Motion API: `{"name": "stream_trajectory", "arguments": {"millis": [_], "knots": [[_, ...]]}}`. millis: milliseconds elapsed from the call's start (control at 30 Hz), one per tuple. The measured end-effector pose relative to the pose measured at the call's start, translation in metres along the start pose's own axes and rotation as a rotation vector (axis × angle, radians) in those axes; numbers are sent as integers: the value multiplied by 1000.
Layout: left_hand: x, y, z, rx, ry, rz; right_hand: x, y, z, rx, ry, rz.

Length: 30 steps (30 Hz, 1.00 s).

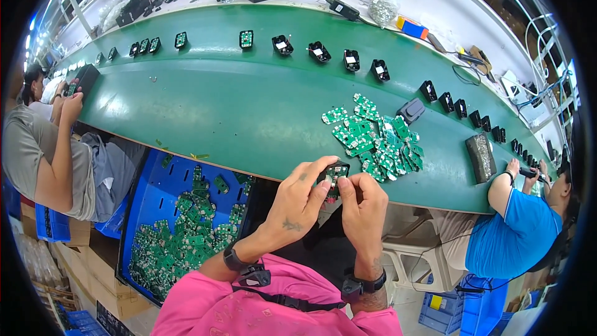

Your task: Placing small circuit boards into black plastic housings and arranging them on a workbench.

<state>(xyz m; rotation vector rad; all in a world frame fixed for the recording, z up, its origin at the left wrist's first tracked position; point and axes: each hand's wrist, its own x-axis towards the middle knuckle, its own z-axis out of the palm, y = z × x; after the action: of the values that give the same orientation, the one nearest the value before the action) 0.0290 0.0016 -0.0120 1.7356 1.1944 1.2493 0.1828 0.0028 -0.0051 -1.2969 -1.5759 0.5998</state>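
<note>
Just over the bench's near edge, my two hands hold a small black plastic housing with a green circuit board in its opening. My left hand is closed round its left side, the thumb at the lower edge and the forefinger over the top. My right hand grips it from the right, its thumb and fingertips on the board's edge; the fingers partly hide the piece. Beyond my hands lies a loose pile of green circuit boards, with a dark grey plastic case beside it.
A row of black housings runs along the green bench. At my left a blue crate contains many boards. A dark block stands at right. Co-workers sit either side, one in grey, one in blue.
</note>
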Motion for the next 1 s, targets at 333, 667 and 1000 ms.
{"name": "stream_trajectory", "arguments": {"millis": [333, 667, 1000], "knots": [[-2, 0, 15, -64, 78, -71, 2, 2, 15, -23, 6, -59], [1, -1, 28, 104, 211, 38, 0, 14, 28, -25, 53, -59], [31, -28, 3, -941, -103, -682, 23, 24, 12, 759, -221, 680]]}}
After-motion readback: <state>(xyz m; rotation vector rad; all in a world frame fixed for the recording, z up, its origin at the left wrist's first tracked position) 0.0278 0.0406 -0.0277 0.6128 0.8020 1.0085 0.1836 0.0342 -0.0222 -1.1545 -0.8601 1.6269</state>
